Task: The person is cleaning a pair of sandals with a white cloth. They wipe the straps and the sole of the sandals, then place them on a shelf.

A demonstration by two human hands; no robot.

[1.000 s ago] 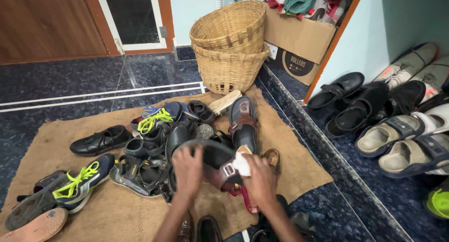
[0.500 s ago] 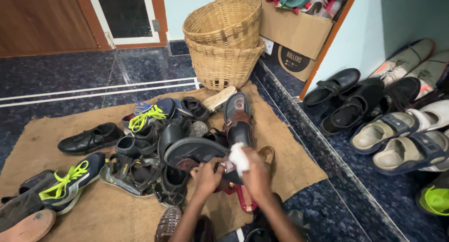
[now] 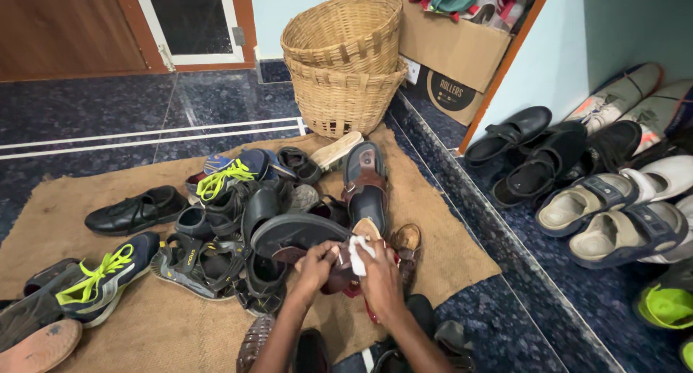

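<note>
My left hand [image 3: 315, 266] grips a dark sandal [image 3: 292, 234] with a brown strap, tilted on its side above the shoe pile. My right hand [image 3: 379, 278] holds a white cloth [image 3: 356, 255] pressed against the sandal's strap. A matching dark and brown sandal [image 3: 364, 178] lies flat just beyond, on the burlap mat [image 3: 86, 214]. Both forearms reach in from the bottom edge.
Several shoes lie heaped on the mat: a black shoe [image 3: 136, 210], blue sneakers with neon laces [image 3: 108, 275]. Two stacked wicker baskets [image 3: 345, 63] and a cardboard box [image 3: 451, 55] stand behind. Sandals and shoes [image 3: 599, 192] line the lower floor at right.
My left hand shifted from the sandal's sole to the strap area. The right hand with the cloth moved down along the strap. The view drifted slightly.
</note>
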